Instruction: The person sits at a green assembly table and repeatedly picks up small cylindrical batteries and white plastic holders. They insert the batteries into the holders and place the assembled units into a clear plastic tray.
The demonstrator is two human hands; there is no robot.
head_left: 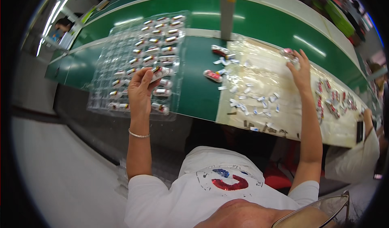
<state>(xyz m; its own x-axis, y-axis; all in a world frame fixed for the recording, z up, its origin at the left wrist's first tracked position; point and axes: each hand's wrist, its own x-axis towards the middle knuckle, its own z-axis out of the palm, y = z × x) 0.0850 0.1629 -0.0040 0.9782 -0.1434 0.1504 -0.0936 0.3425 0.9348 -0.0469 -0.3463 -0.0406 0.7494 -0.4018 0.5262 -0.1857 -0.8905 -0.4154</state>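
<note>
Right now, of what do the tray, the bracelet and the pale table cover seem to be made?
Tray: probably thin, glossy clear plastic; the green table shows through it.
Bracelet: perhaps polished metal; it is silvery and shiny.
Pale table cover: possibly glossy plastic film; it has wrinkles and bright reflections, but coated paper is possible.

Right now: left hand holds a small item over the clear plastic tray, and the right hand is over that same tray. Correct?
No: the right hand is over the cream-coloured sheet, not the tray, as the head view shows. The left hand does hold a small item over the clear plastic tray.
</note>
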